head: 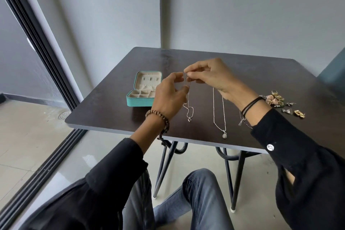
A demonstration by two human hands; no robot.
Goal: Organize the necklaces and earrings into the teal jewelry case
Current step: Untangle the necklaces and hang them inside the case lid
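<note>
The teal jewelry case (139, 101) lies open at the table's left, its cream lid upright and its tray compartments showing. My right hand (209, 77) pinches the top end of a thin silver necklace (189, 110) above the table. Its small dark pendant hangs down near the tabletop. My left hand (169, 95) pinches the same chain a little lower. A second silver necklace (218, 117) with a round pendant lies stretched out to the right. A third one (241, 121) is mostly hidden under my right wrist. A pile of earrings (278, 100) sits at the right.
The dark square table (104, 106) stands on hairpin legs against grey walls. More loose earrings (293, 112) lie near the right edge. A sliding door frame runs along the left, with tiled floor below. My knees in jeans are under the table's near edge.
</note>
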